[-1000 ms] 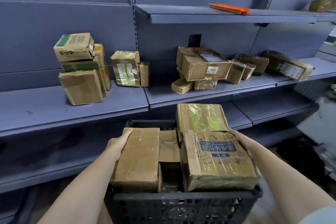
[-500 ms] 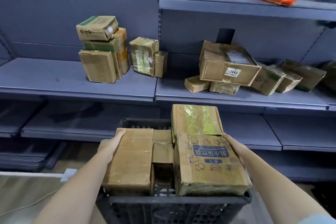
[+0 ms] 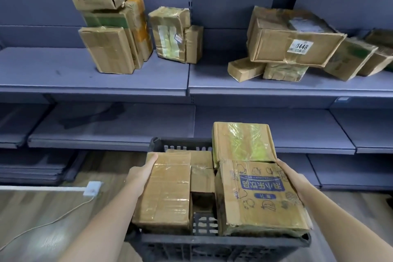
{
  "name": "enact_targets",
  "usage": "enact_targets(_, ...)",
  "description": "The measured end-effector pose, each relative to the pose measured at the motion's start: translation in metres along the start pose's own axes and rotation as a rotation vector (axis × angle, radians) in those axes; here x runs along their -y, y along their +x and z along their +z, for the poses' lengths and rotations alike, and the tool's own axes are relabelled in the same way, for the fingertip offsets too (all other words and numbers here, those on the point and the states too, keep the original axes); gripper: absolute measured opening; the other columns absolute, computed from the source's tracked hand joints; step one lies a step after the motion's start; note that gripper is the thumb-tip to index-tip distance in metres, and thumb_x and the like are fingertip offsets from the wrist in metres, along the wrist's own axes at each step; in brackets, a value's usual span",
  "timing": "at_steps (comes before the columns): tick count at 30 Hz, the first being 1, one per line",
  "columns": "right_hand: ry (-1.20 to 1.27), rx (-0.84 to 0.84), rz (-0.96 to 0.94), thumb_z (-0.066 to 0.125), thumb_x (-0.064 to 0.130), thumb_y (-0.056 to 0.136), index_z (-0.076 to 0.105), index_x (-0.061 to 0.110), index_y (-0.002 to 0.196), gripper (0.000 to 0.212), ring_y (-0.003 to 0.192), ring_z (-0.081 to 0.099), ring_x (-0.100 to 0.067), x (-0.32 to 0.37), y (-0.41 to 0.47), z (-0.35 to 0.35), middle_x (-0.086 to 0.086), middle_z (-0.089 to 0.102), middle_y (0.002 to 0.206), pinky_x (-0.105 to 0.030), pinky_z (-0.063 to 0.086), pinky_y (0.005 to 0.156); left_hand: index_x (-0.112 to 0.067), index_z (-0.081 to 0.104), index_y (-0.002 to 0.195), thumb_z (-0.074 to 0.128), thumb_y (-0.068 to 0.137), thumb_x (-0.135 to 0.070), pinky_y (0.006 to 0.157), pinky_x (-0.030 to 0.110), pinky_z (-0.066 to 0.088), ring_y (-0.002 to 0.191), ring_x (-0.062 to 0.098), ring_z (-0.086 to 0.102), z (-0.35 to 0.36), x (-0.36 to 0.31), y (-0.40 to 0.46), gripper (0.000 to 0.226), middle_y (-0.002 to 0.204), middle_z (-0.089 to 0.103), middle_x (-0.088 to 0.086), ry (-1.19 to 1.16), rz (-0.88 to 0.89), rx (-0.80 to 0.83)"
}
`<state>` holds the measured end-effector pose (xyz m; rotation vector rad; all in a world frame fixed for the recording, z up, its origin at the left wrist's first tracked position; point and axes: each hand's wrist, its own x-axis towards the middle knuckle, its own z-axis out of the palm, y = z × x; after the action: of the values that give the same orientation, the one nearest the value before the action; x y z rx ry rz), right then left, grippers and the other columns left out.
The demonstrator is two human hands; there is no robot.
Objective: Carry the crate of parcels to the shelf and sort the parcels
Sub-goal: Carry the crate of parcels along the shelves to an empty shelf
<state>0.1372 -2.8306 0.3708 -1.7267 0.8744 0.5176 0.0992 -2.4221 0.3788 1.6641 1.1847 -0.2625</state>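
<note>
I hold a black plastic crate (image 3: 212, 241) in front of me, low before the grey shelf (image 3: 95, 84). My left hand (image 3: 140, 173) grips its left side beside a plain taped parcel (image 3: 165, 191). My right hand (image 3: 291, 176) grips the right side next to a parcel with blue print (image 3: 259, 193). A green-taped parcel (image 3: 242, 142) stands at the crate's far right, and a small box (image 3: 202, 174) lies in the middle. Both hands' fingers are hidden behind the parcels.
On the middle shelf stand a stack of boxes (image 3: 108, 27) at left, two upright parcels (image 3: 172, 34), and a heap around a box labelled 0448 (image 3: 293, 42) at right. Bare lower shelves (image 3: 114, 132) lie ahead. A white socket and cable (image 3: 92, 189) are on the wooden floor.
The view has swung left and dropped, and the shelf looks closer. The crate stays between my hands, now level with the lower shelves.
</note>
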Motion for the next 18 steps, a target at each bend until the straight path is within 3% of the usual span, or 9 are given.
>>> enact_targets(5,-0.021,-0.034,0.015,0.058,0.062,0.078,0.064,0.0,0.106,0.068,0.075,0.064,-0.031,-0.041,0.045,0.018,-0.018,0.07,0.093,-0.032,0.048,0.061,-0.006,0.05,0.129,0.061,0.06,-0.079,0.098,0.049,0.045,0.113,0.036,0.056,0.028,0.031,0.041,0.101,0.126,0.058,0.013,0.028,0.008,0.018)
enact_targets(9,-0.021,-0.053,0.022,0.057,0.061,0.08,0.065,-0.001,0.102,0.066,0.069,0.063,-0.028,-0.078,0.085,0.032,-0.016,0.069,0.086,-0.031,0.046,0.057,-0.008,0.053,0.128,0.063,0.053,-0.081,0.099,0.049,0.045,0.114,0.034,0.056,0.056,0.063,0.078,0.105,0.128,0.058,0.011,0.019,0.004,0.035)
enact_targets(13,-0.023,-0.06,0.024,0.057,0.062,0.079,0.065,-0.004,0.104,0.071,0.067,0.062,-0.027,-0.115,0.13,0.048,-0.016,0.069,0.084,-0.03,0.046,0.056,-0.005,0.051,0.129,0.062,0.067,-0.073,0.1,0.045,0.042,0.12,0.035,0.052,0.089,0.094,0.112,0.093,0.132,0.055,0.014,0.027,0.016,-0.018)
enact_targets(15,-0.018,-0.071,0.032,0.059,0.063,0.077,0.066,-0.002,0.104,0.07,0.068,0.063,-0.027,-0.134,0.151,0.057,-0.016,0.07,0.086,-0.03,0.047,0.057,-0.002,0.055,0.119,0.061,0.074,-0.067,0.097,0.044,0.042,0.117,0.036,0.053,0.105,0.112,0.128,0.08,0.121,0.057,0.016,0.036,0.005,-0.026)
enact_targets(18,-0.014,-0.085,0.042,0.06,0.065,0.075,0.067,-0.001,0.099,0.071,0.069,0.064,-0.028,-0.162,0.177,0.068,-0.015,0.07,0.083,-0.03,0.047,0.058,-0.006,0.048,0.095,0.059,0.078,-0.064,0.096,0.043,0.042,0.101,0.035,0.053,0.126,0.139,0.149,0.061,0.086,0.052,0.008,0.053,0.018,-0.023)
